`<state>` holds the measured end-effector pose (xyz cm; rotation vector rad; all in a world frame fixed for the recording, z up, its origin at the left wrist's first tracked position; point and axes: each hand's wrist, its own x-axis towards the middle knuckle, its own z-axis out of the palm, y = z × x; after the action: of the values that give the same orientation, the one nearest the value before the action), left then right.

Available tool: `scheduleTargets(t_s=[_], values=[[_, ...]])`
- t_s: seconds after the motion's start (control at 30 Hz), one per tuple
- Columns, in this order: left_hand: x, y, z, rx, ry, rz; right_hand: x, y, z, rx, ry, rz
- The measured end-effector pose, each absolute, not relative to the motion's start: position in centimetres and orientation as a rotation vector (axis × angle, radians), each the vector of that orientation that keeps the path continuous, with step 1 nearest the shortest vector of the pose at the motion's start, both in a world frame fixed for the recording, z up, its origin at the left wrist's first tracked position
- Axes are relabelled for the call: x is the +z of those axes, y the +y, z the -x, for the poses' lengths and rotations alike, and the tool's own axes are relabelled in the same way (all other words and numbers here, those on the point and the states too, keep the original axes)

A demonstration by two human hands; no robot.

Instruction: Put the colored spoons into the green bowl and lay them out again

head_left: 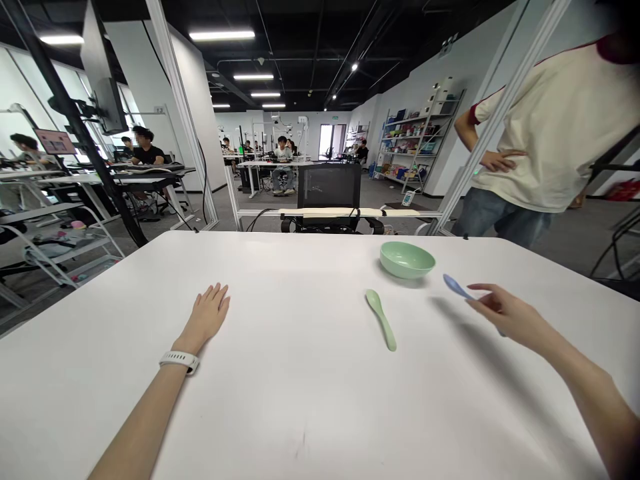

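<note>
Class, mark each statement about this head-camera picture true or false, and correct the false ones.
1. The left hand lies flat on the white table. True.
2. The right hand holds a green spoon. False: it holds a blue spoon.
3. The pale green bowl is upside down. False: it stands upright.
4. A green spoon lies on the table, apart from the bowl. True.
5. A white wristband circles the left wrist. True.

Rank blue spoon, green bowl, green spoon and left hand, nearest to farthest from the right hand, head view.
1. Blue spoon: in the right hand.
2. Green bowl (back) and green spoon (centre): too close to call.
3. Left hand: far left, flat on the table.
</note>
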<state>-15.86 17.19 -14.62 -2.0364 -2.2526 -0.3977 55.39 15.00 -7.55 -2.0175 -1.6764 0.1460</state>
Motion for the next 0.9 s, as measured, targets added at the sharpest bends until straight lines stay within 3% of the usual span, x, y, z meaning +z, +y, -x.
scheduleTargets(t_s=[0.1, 0.33, 0.6, 0.9], values=[[-14.6, 17.3, 15.9, -0.400, -2.245, 2.044, -4.9, 15.8, -55.6, 0.271, -1.530, 1.966], [-13.9, 17.1, 15.7, -0.376, -2.288, 2.055, -0.4, 22.1, -51.8, -0.001, -1.768, 1.943], [-13.8, 16.8, 15.4, -0.412, -2.289, 2.058, -1.8, 27.4, -48.4, -0.137, -1.959, 2.071], [-13.7, 16.8, 15.3, -0.384, -2.320, 2.070, -2.9, 26.2, -48.6, -0.160, -1.886, 2.060]])
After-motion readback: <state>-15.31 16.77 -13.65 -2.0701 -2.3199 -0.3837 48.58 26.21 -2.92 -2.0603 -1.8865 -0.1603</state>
